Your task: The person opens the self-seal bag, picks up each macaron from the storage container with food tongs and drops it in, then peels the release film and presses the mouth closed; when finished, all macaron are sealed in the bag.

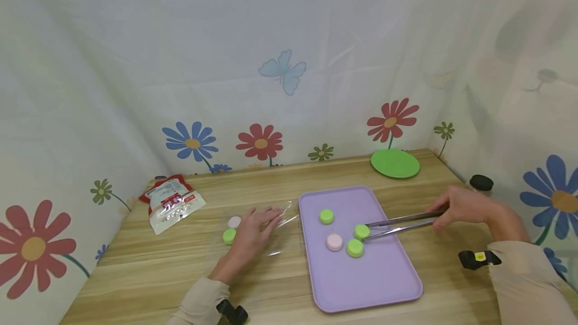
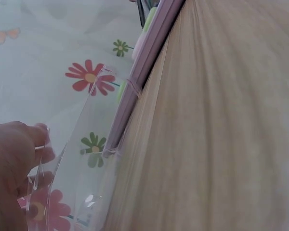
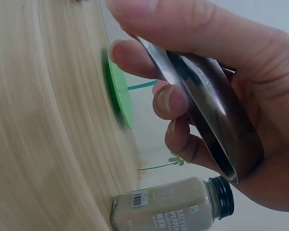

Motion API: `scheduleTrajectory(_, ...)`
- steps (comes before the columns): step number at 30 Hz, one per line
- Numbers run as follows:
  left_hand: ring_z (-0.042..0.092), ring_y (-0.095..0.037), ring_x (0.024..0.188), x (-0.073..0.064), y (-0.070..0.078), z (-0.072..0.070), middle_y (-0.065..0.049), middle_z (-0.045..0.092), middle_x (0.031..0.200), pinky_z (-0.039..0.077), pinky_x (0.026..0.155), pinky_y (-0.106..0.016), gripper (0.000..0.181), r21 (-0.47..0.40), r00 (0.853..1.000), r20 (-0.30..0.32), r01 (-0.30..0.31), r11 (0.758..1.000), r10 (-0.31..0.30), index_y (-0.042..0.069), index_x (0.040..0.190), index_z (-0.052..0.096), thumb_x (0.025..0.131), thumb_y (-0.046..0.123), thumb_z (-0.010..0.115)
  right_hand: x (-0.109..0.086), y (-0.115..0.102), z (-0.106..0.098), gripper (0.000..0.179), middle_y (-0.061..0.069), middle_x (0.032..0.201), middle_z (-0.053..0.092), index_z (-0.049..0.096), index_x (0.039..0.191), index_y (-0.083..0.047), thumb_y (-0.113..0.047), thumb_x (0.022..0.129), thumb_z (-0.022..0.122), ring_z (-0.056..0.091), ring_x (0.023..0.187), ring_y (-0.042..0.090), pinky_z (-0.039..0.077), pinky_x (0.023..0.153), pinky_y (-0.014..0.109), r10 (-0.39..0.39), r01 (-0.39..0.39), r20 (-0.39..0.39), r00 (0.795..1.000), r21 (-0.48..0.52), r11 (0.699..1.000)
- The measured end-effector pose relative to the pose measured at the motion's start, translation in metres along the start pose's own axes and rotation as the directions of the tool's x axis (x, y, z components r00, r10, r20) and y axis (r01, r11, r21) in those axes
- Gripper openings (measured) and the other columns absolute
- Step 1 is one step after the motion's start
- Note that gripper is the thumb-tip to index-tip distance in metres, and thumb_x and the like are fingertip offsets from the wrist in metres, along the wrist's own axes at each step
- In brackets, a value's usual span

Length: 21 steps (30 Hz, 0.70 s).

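Note:
My right hand grips metal tongs, whose tips stand on either side of a green macaron on the purple tray. Another green macaron and a pink macaron lie close by, with a further green macaron nearer the tray's far edge. To the left of the tray, my left hand holds a clear plastic bag, its film between the fingers in the left wrist view. A pale pink macaron and a green macaron show beside that hand, apparently in or under the film.
A red and white foil packet lies at the back left of the wooden table. At the back right is a green plate. A black-lidded seasoning bottle stands near my right hand. Flowered cloth encloses the table.

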<state>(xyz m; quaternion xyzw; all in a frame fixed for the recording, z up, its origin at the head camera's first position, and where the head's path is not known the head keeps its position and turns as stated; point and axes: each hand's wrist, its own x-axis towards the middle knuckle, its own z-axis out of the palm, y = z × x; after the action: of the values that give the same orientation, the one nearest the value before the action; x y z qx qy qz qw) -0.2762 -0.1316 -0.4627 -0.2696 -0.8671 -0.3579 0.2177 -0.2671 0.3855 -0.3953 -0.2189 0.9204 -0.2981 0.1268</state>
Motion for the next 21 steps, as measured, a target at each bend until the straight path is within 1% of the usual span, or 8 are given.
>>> scheduleTrajectory(5, 0.065, -0.033, 0.115, 0.0, 0.0, 0.0, -0.008, 0.073, 0.115, 0.03, 0.112, -0.064, 0.022, 0.0, 1.0, -0.003, -0.004, 1.0, 0.004, 0.005, 0.115, 0.076, 0.094, 0.012, 0.071, 0.001, -0.004, 0.0, 0.04, 0.001, 0.094, 0.075, 0.078, 0.107, -0.004, -0.027, 0.075, 0.088, 0.058, 0.075, 0.003, 0.052, 0.066, 0.024, 0.001, -0.002, -0.036, 0.999, -0.031, 1.0)
scheduleTrajectory(9, 0.064, -0.033, 0.117, 0.0, 0.0, 0.0, -0.008, 0.072, 0.117, 0.029, 0.112, -0.063, 0.023, -0.005, 1.0, 0.002, 0.005, 1.0, -0.005, 0.006, 0.116, 0.075, 0.095, 0.015, 0.07, 0.006, -0.014, 0.001, 0.041, -0.001, 0.094, 0.075, 0.078, 0.108, -0.005, -0.03, 0.077, 0.087, 0.056, 0.074, 0.004, 0.051, 0.065, 0.023, -0.031, 0.027, -0.069, 0.997, -0.053, 0.998)
scheduleTrajectory(11, 0.063, -0.033, 0.118, 0.0, 0.0, -0.001, -0.008, 0.072, 0.118, 0.029, 0.113, -0.062, 0.024, -0.01, 1.0, 0.005, 0.016, 1.0, -0.016, 0.006, 0.116, 0.075, 0.096, 0.016, 0.07, 0.012, -0.021, 0.004, 0.04, -0.005, 0.09, 0.074, 0.078, 0.108, -0.005, -0.03, 0.078, 0.087, 0.055, 0.072, 0.003, 0.05, 0.063, 0.023, -0.06, 0.055, -0.082, 0.995, -0.058, 0.997)
scheduleTrajectory(15, 0.064, -0.033, 0.117, -0.001, 0.0, -0.001, -0.009, 0.072, 0.117, 0.03, 0.113, -0.061, 0.023, -0.027, 1.0, 0.009, 0.027, 0.999, -0.027, 0.006, 0.116, 0.075, 0.095, 0.015, 0.07, 0.027, -0.037, 0.016, 0.036, -0.012, 0.08, 0.07, 0.079, 0.106, -0.008, -0.031, 0.08, 0.086, 0.053, 0.065, 0.002, 0.046, 0.056, 0.021, -0.148, 0.143, -0.088, 0.985, -0.064, 0.988)
scheduleTrajectory(18, 0.064, -0.034, 0.116, -0.002, 0.0, -0.001, -0.01, 0.072, 0.116, 0.03, 0.113, -0.06, 0.022, -0.033, 1.0, 0.012, 0.024, 0.999, -0.023, 0.005, 0.115, 0.075, 0.095, 0.015, 0.07, 0.038, -0.052, 0.026, 0.034, -0.014, 0.078, 0.07, 0.08, 0.105, -0.008, -0.031, 0.081, 0.085, 0.052, 0.062, 0.002, 0.044, 0.053, 0.021, -0.22, 0.214, -0.083, 0.972, -0.07, 0.974)
scheduleTrajectory(21, 0.064, -0.034, 0.116, -0.002, 0.0, -0.001, -0.011, 0.072, 0.116, 0.03, 0.113, -0.06, 0.022, -0.032, 1.0, 0.012, 0.021, 0.999, -0.02, 0.005, 0.114, 0.075, 0.096, 0.016, 0.07, 0.048, -0.067, 0.036, 0.036, -0.012, 0.075, 0.068, 0.079, 0.106, -0.005, -0.031, 0.081, 0.085, 0.05, 0.059, 0.001, 0.042, 0.051, 0.02, -0.247, 0.243, -0.068, 0.967, -0.062, 0.968)
